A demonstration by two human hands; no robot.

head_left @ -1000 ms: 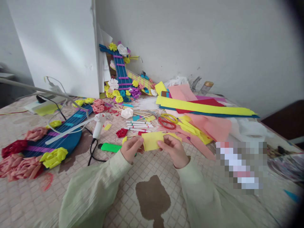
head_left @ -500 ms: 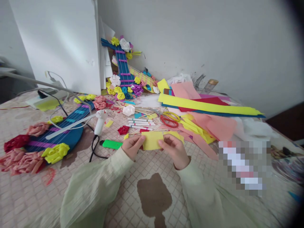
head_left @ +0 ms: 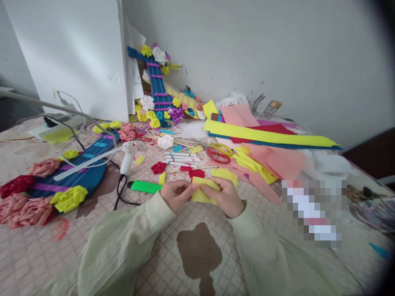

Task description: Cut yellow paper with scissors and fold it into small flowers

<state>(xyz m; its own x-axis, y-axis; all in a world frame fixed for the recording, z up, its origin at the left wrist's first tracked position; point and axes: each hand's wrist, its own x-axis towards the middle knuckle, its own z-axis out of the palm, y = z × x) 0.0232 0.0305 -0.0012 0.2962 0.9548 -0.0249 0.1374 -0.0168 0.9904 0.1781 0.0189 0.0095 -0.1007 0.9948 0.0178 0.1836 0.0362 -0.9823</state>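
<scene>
A small piece of yellow paper point(head_left: 203, 196) is held above the table in the middle of the view. My left hand point(head_left: 177, 195) pinches its upper left corner between thumb and fingers. My right hand point(head_left: 226, 195) grips its upper edge, the thumb lying on the front face close to my left thumb. Behind my right hand lies another yellow piece point(head_left: 226, 174), partly covered by the fingers. Red scraps point(head_left: 197, 173) lie just beyond the held paper. A green cutter point(head_left: 145, 187) rests left of my left hand.
White glue gun point(head_left: 126, 162) with black cable and a flower-trimmed blue paper guitar point(head_left: 94, 176) lie left. Markers point(head_left: 180, 159), red-handled scissors point(head_left: 218, 155) and a long yellow strip point(head_left: 268, 133) lie beyond the hands. A glass jar point(head_left: 272, 109) stands at the back.
Both hands have come closer together, and the yellow paper has tilted and sits slightly lower. My right thumb has moved left across it. The view has shifted slightly.
</scene>
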